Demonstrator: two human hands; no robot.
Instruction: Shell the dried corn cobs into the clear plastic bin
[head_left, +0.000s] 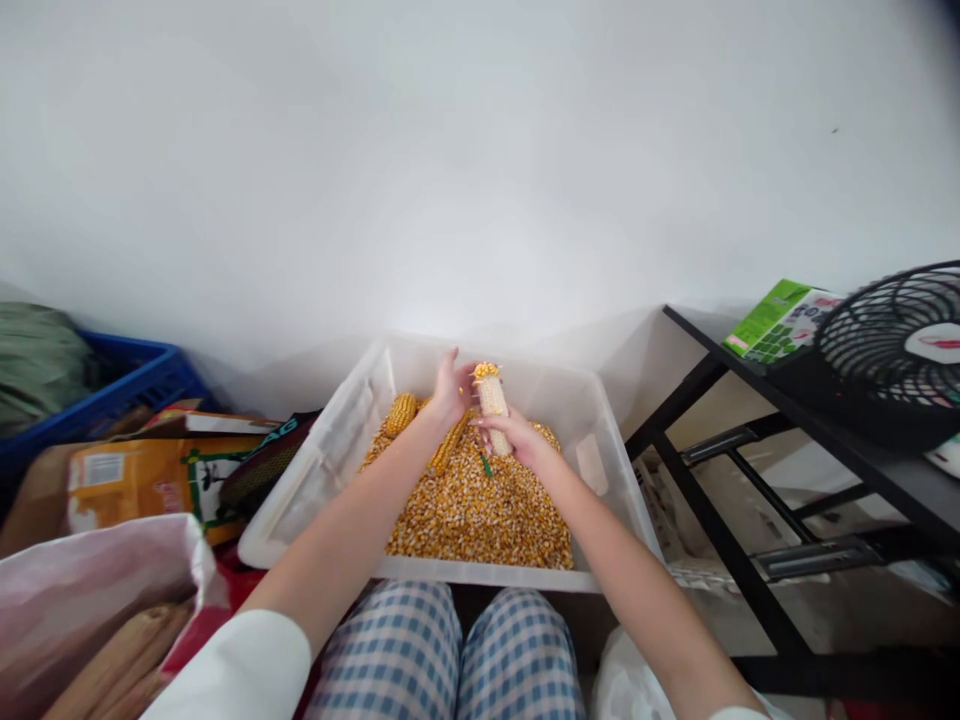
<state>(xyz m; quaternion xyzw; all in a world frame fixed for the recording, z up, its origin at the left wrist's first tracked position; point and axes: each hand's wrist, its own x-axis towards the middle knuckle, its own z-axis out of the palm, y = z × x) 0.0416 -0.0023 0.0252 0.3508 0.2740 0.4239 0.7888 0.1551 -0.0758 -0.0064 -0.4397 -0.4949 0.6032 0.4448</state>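
My right hand (517, 438) is wrapped round the lower part of a corn cob (493, 397). The cob is mostly stripped and pale, with a band of yellow kernels left at its top end. My left hand (453, 390) is beside that top end, thumb raised and fingers apart, and I see nothing held in it. Below both hands, loose corn kernels (472, 520) fill much of a translucent plastic bin (307, 500). A whole ear of corn (401, 413) lies at the bin's back left, and another ear (447, 450) is partly hidden under my left hand.
A small green object (486, 466) rests on the kernels. To the right stands a black table (780, 385) with a green box (784, 320) and a fan (900, 340). At left are a blue crate (150, 370), an orange package (127, 480) and an open bag (97, 570).
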